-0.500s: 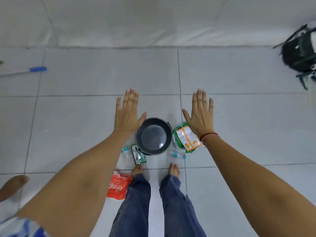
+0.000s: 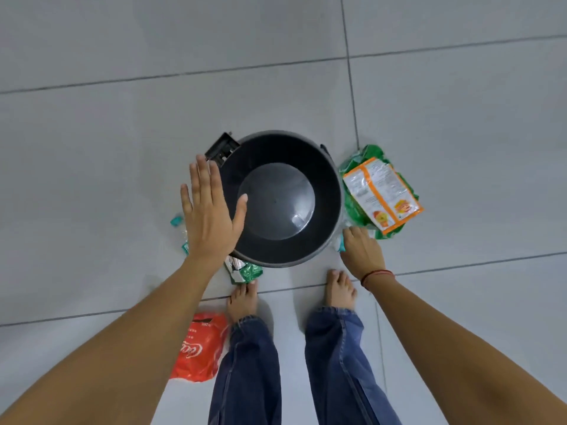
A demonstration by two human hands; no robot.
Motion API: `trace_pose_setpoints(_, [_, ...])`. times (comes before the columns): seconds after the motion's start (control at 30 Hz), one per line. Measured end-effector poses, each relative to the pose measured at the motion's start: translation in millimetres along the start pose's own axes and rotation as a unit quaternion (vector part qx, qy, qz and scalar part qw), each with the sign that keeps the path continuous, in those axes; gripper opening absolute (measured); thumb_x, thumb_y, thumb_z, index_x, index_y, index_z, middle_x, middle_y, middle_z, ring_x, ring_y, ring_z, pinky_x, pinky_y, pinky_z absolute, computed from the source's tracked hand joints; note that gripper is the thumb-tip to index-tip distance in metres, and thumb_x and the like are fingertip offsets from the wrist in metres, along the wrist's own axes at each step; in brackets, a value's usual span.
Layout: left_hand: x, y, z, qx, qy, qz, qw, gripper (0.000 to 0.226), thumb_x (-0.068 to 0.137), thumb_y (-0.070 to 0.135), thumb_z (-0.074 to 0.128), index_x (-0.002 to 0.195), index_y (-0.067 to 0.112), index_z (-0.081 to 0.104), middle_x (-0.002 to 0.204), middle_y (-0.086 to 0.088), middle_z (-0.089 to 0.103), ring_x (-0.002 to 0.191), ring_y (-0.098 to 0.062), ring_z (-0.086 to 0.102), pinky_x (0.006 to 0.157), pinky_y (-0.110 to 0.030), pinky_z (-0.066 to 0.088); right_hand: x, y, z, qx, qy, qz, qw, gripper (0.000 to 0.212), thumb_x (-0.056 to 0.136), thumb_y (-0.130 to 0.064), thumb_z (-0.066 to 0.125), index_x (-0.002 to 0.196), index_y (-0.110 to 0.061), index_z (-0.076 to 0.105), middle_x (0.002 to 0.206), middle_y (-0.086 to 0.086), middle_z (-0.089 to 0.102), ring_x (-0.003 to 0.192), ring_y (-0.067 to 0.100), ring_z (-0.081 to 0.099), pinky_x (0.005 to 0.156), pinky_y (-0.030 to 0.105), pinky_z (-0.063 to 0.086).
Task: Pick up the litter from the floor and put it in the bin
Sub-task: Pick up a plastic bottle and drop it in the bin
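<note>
An empty black round bin [image 2: 282, 150] stands on the grey tiled floor just ahead of my bare feet. My left hand [image 2: 208, 216] hovers flat with fingers spread over the bin's left rim, holding nothing. My right hand [image 2: 363, 253] is down at the bin's lower right, fingers curled over a small plastic bottle [image 2: 340, 245] with a teal label, mostly hidden under the hand. An orange-and-white packet [image 2: 380, 191] lies on a green bag [image 2: 365, 154] right of the bin. A green-silver wrapper [image 2: 244, 271] lies by my left foot, and a red plastic bag [image 2: 199, 348] lies further back on the left.
A teal-capped bit of litter [image 2: 177, 220] shows on the floor, partly hidden behind my left hand. A black pedal-like part [image 2: 221, 148] sticks out at the bin's upper left. My feet [image 2: 339, 289] stand right behind the bin.
The view has tilted down and come closer to the floor. My right hand dropped from above the orange packet to the small bottle. My left hand stayed spread beside the bin.
</note>
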State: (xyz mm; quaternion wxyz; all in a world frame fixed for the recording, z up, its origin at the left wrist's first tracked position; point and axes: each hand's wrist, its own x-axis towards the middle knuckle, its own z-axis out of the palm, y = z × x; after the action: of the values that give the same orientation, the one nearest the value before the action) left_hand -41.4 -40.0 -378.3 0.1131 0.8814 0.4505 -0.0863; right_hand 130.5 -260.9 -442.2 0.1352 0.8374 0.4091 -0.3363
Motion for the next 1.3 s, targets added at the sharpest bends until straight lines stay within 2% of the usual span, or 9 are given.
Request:
trace_pose_setpoints(0.43, [7,-4,38,-0.008,0.054,-0.025,0.998,0.072,0.096,0.048,0.027,0.15,0.005,0.006,0.158,-0.018,0.005,0.146,-0.031,0.002,0.117,-0.046,0.004,38,5,58,-0.038,-0.028,0.092,0.995,0.039,0.085,-0.021,0.062,0.119,-0.006,0.049,0.118,0.015,0.058,0.105,0.029,0.054,0.087,0.038,0.047])
trace_pose_setpoints(0.53, [8,-2,35,0.031,0.033,-0.001,0.999,0.072,0.096,0.049,0.023,0.15,0.004,0.006,0.158,-0.018,0.006,0.146,-0.029,0.001,0.116,-0.047,0.003,12,-5,10,0.118,-0.185,0.162,0.962,0.04,0.077,-0.041,0.069,0.097,-0.009,0.057,0.088,0.01,0.064,0.072,0.021,0.057,0.062,0.027,0.049])
trace_pose_setpoints(0.67, [9,-1,33,0.039,0.022,-0.002,0.999,0.073,0.095,0.05,0.021,0.149,0.004,0.006,0.158,-0.017,0.006,0.144,-0.025,-0.004,0.117,-0.048,0.008,-50,-30,-67,0.101,-0.343,0.003,0.934,0.059,0.056,-0.053,0.074,0.102,-0.018,0.059,0.082,0.0,0.057,0.068,0.015,0.056,0.05,0.02,0.043])
trace_pose_setpoints(0.77, [9,-2,35,0.025,0.021,0.002,0.999,0.073,0.095,0.051,0.02,0.15,0.005,0.006,0.159,-0.016,0.005,0.145,-0.024,-0.005,0.117,-0.047,0.008,-66,-57,-115,0.274,-0.257,-0.078,0.924,0.053,0.05,-0.064,0.067,0.082,-0.023,0.061,0.068,-0.01,0.057,0.058,0.001,0.054,0.048,0.013,0.038])
trace_pose_setpoints(0.9, [9,-3,36,0.017,0.028,0.002,0.999,0.071,0.095,0.051,0.014,0.149,0.007,0.0,0.158,-0.012,-0.001,0.146,-0.025,-0.003,0.117,-0.048,0.01,-15,-92,-129,0.491,-0.031,0.015,0.87,0.034,0.069,-0.047,0.074,0.083,-0.02,0.059,0.074,-0.007,0.063,0.06,-0.003,0.06,0.049,0.009,0.042])
trace_pose_setpoints(1.03, [9,-3,36,0.008,0.03,0.004,1.0,0.072,0.095,0.05,0.018,0.149,0.005,0.005,0.159,-0.015,0.004,0.146,-0.026,-0.002,0.117,-0.048,0.009,41,-116,-110,0.376,0.002,0.083,0.923,0.056,0.083,-0.044,0.066,0.119,-0.003,0.052,0.116,0.017,0.06,0.104,0.03,0.058,0.085,0.038,0.05])
trace_pose_setpoints(1.13, [10,-2,35,0.011,0.03,0.007,0.999,0.072,0.095,0.05,0.019,0.149,0.005,0.003,0.159,-0.016,0.005,0.146,-0.026,-0.002,0.117,-0.049,0.009,47,-109,-110,0.328,0.015,0.053,0.943,0.06,0.083,-0.052,0.062,0.12,-0.006,0.053,0.11,0.014,0.062,0.101,0.028,0.06,0.083,0.039,0.05])
trace_pose_setpoints(1.23, [10,-2,35,0.015,0.028,0.005,0.999,0.072,0.094,0.05,0.018,0.148,0.005,0.001,0.158,-0.017,0.008,0.145,-0.027,0.0,0.117,-0.05,0.011,36,-77,-121,0.421,0.252,0.053,0.87,0.031,0.085,-0.045,0.058,0.086,-0.015,0.065,0.063,-0.008,0.062,0.06,0.001,0.059,0.06,0.018,0.043])
trace_pose_setpoints(1.3, [10,-3,37,0.012,0.028,0.004,1.0,0.073,0.094,0.05,0.02,0.149,0.005,0.005,0.158,-0.016,0.009,0.145,-0.028,0.001,0.116,-0.05,0.012,37,-41,-115,0.38,0.381,0.122,0.834,0.023,0.087,-0.033,0.055,0.08,-0.014,0.064,0.062,-0.001,0.065,0.059,0.009,0.061,0.057,0.022,0.039])
